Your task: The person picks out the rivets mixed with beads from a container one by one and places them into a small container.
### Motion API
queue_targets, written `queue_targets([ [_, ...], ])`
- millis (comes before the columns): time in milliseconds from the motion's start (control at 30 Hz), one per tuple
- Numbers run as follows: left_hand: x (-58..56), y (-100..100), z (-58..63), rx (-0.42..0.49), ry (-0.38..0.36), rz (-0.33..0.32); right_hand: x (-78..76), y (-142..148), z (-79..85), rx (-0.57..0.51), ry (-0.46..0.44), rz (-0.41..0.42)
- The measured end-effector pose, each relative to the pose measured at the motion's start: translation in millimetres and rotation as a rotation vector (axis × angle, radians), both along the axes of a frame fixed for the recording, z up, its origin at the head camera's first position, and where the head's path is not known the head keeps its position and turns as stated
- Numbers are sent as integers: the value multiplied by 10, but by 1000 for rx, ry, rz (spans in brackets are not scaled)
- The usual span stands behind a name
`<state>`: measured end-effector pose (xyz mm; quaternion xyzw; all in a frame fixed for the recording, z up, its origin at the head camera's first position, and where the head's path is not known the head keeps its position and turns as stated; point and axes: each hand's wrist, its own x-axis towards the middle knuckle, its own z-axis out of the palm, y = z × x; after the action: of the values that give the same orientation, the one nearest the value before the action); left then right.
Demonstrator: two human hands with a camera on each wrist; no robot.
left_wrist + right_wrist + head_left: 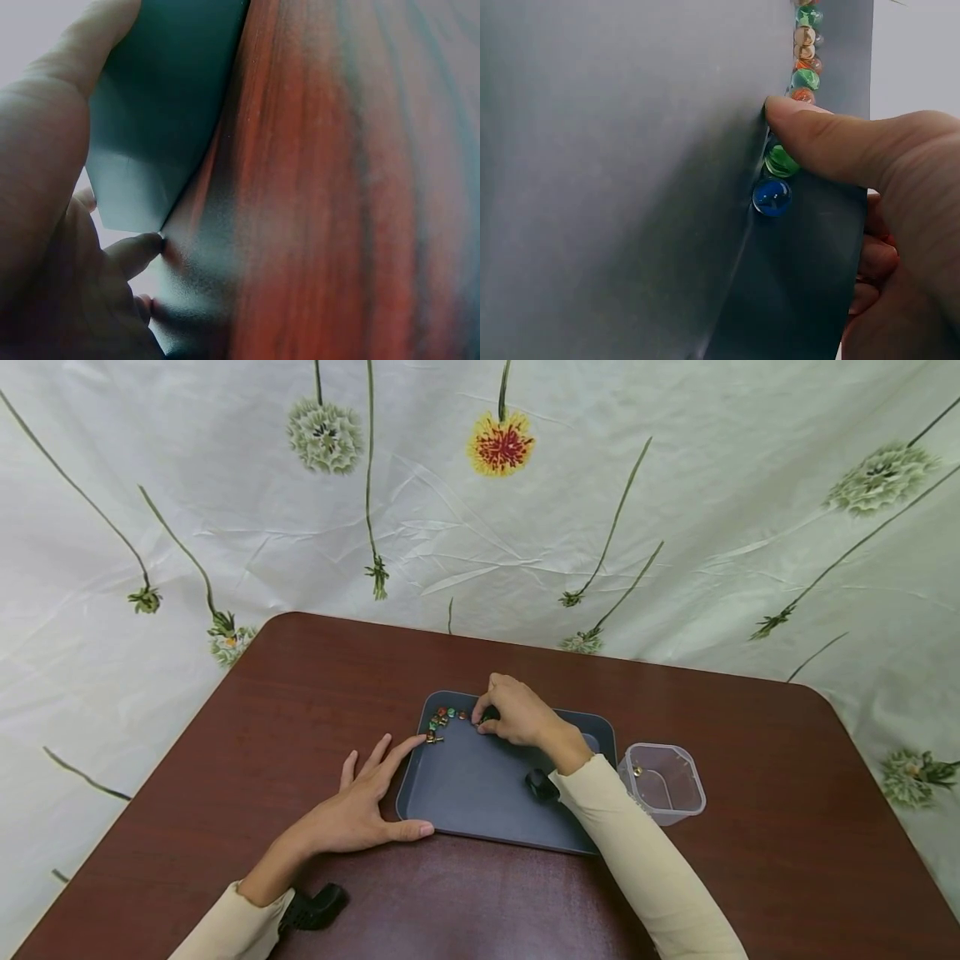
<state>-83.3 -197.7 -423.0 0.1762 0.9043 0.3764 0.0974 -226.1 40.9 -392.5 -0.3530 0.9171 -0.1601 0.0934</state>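
Observation:
A row of small glass marbles [807, 79], orange, green and clear, lies along the inner far-left wall of the grey-blue tray [487, 793]. My right hand [517, 714] bends over the far wall, thumb and forefinger together at the row, pinching a marble mostly hidden by the thumb [825, 139]. Beside that thumb are a green marble [781, 160] and a blue marble [772, 197]. With fingers spread, my left hand [360, 806] touches the tray's left side; its forefinger is close to the last marbles [432, 737] and its thumb lies at the front rim.
Right of the tray stands a clear plastic container [663, 781] with a small golden piece inside. The brown table [780, 827] has a floral cloth [465, 527] behind it. Black devices sit at both wrists.

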Motion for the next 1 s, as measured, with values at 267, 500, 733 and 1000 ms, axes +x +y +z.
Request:
queue_targets([
  [267, -2, -7, -7, -6, 6, 3, 12, -9, 4, 30, 57, 12],
  [500, 11, -10, 9, -1, -10, 3, 22, -5, 24, 64, 64, 17],
  [733, 11, 3, 10, -1, -13, 2, 15, 53, 37, 55, 24, 11],
  [1000, 15, -1, 26, -5, -13, 3, 18, 148, 78, 19, 5, 11],
])
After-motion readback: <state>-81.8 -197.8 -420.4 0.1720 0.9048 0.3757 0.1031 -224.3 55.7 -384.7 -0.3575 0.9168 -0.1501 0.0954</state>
